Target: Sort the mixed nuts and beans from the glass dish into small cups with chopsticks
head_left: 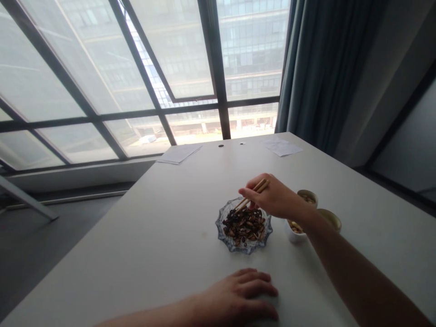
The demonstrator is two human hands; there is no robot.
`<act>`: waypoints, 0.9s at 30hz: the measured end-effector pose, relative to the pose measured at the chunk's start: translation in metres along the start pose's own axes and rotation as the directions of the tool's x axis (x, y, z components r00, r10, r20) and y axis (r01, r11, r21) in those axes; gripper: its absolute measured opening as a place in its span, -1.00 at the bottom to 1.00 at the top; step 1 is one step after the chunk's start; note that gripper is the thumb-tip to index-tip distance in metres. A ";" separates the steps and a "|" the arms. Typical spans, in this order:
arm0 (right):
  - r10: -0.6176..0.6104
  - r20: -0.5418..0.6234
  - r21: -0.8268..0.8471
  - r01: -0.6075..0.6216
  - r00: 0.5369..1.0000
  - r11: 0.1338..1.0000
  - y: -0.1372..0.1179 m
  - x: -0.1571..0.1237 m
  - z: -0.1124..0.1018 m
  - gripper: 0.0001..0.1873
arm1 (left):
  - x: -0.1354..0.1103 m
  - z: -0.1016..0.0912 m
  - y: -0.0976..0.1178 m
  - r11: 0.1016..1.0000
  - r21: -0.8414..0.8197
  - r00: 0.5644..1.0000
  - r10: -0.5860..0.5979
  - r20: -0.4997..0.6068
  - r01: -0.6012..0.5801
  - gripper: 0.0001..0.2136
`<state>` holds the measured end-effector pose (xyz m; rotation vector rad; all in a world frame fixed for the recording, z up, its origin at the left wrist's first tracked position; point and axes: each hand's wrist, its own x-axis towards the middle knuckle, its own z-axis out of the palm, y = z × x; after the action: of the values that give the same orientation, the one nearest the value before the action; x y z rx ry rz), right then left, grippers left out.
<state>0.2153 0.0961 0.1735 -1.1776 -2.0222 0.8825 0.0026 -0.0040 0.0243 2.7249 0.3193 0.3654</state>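
My right hand is closed around a pair of wooden chopsticks whose tips point down into a glass dish filled with dark seeds. The dish stands on the white table in front of me. Resting flat on the table near its front edge is my left hand, fingers stretched out and holding nothing.
Three small cups stand just right of the dish, partly hidden by my right forearm; at least two hold pale nuts. Paper sheets lie at the table's far left and a crumpled paper at the far right. Large windows and a curtain stand behind.
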 end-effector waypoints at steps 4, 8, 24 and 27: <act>0.063 0.078 -0.030 -0.061 0.995 0.998 0.010 -0.001 -0.002 -0.51 | -0.002 0.002 -0.004 1.000 -0.002 1.000 0.024 0.020 -0.024 -0.79; 0.094 0.021 0.003 -0.094 0.995 0.996 0.020 -0.011 -0.012 -0.47 | -0.005 0.001 -0.006 0.999 -0.010 0.998 0.036 0.043 -0.035 -0.78; -0.056 -0.057 -0.097 0.051 0.997 0.994 0.039 0.001 0.002 -0.39 | -0.006 -0.005 -0.004 0.998 -0.043 0.997 0.039 0.069 -0.036 -0.74; -0.044 -0.080 -0.071 0.039 0.996 0.997 0.040 0.001 0.004 -0.36 | -0.005 -0.007 -0.003 0.999 -0.039 0.997 0.037 0.065 -0.035 -0.74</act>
<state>0.2311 0.1113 0.1394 -1.1855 -2.0175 0.7375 -0.0050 0.0001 0.0283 2.7022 0.2433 0.2883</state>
